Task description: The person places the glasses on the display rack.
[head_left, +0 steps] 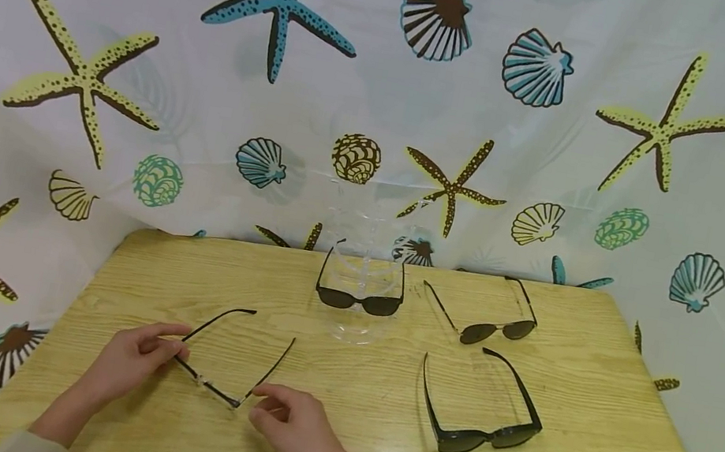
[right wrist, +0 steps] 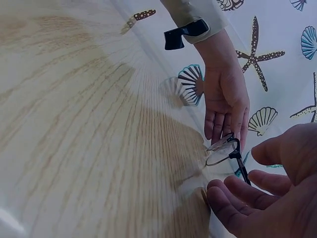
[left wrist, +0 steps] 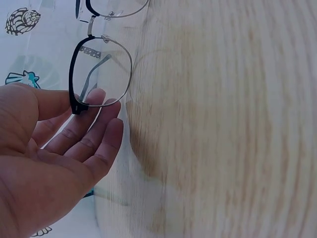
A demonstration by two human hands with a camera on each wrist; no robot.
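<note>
A pair of eyeglasses (head_left: 220, 395) with black browline rims, clear lenses and unfolded temples is at the front left of the table. My left hand (head_left: 132, 357) pinches its left front corner between thumb and fingers. In the left wrist view the thumb is at the black frame corner, with the fingertips behind the clear lens (left wrist: 106, 74). My right hand (head_left: 299, 430) is at the other front corner, index fingertip right at the hinge. The right wrist view shows its thumb apart from the fingers and the temple (right wrist: 243, 171) passing between them.
Black sunglasses (head_left: 358, 302) sit on a clear display stand (head_left: 351, 334) at the back middle. Thin-framed sunglasses (head_left: 478, 333) lie to its right, and thick black sunglasses (head_left: 466, 441) lie front right. A curtain (head_left: 323, 115) with sea prints surrounds the wooden table (head_left: 616, 428).
</note>
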